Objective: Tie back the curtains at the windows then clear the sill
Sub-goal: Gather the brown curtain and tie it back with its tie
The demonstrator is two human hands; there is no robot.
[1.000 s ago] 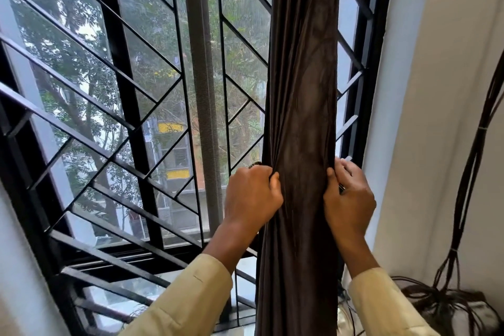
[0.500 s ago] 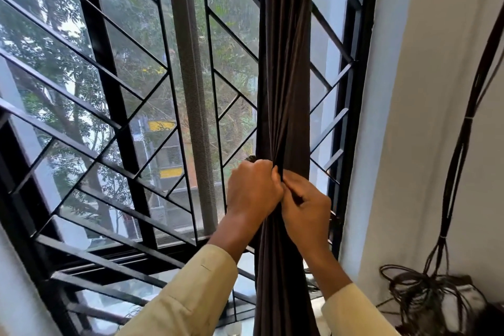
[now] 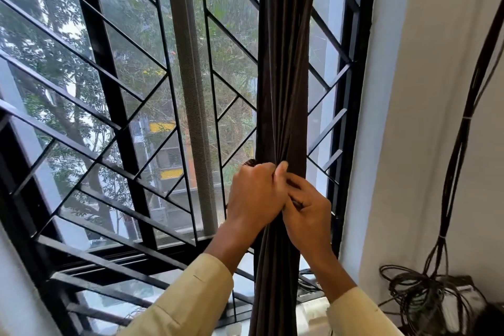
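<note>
A dark brown curtain [image 3: 285,71] hangs gathered into a narrow bundle in front of the right part of the window. My left hand [image 3: 252,195] grips the bundle from the left at its pinched waist. My right hand [image 3: 306,206] meets it from the right, fingers curled into the folds beside the left thumb. A small dark piece, perhaps a tie-back end, pokes out above my left knuckles [image 3: 249,163]; what it is cannot be told. The sill [image 3: 311,314] shows pale at the bottom, mostly hidden by my sleeves.
Black metal window grille [image 3: 109,106] with diagonal bars covers the glass. A grey vertical post [image 3: 191,106] stands behind it. White wall [image 3: 422,117] on the right carries hanging dark cables [image 3: 463,131] that end in a tangled coil [image 3: 420,300] over a white box.
My right hand moved left from the curtain's outer edge to meet my left hand, squeezing the wide curtain into a tight bundle. The view shifted slightly; both hands stay clasped there.
</note>
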